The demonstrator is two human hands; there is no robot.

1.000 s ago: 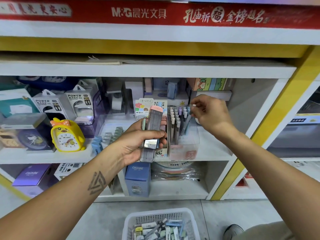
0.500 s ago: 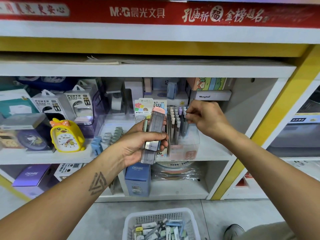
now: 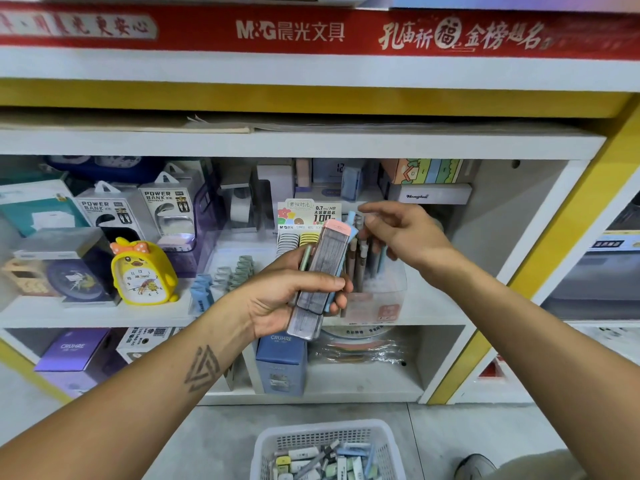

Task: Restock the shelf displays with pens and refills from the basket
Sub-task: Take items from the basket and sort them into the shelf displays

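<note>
The left hand (image 3: 294,296) holds a stack of lead-refill cases (image 3: 320,271), its fingers (image 3: 337,284) curled round the lower half; the stack's long axis runs up and slightly right, the pink cap uppermost, with a green case and a blue one at its flanks. The right hand (image 3: 405,233) hangs just beyond that cap, up and to the right of the left fingers; its fingers are spread loose and grip nothing that can be made out, though motion blur at the tips leaves this somewhat unsure. Directly under the right fingers stands the clear pen display box (image 3: 377,292) on the shelf (image 3: 436,306), its mechanical pencils (image 3: 363,251) upright, tips near the right palm. To the left of the stack's cap the refill display card (image 3: 310,216) rises behind, with rows of refill cases below it.

The turning relation is this: the pink cap points toward the right fingers, so the right hand is the nearer to draw off the top case, probably lengthwise along the stack's axis. The basket (image 3: 329,441) with the remaining refills sits on the floor, well below both hands.
</note>
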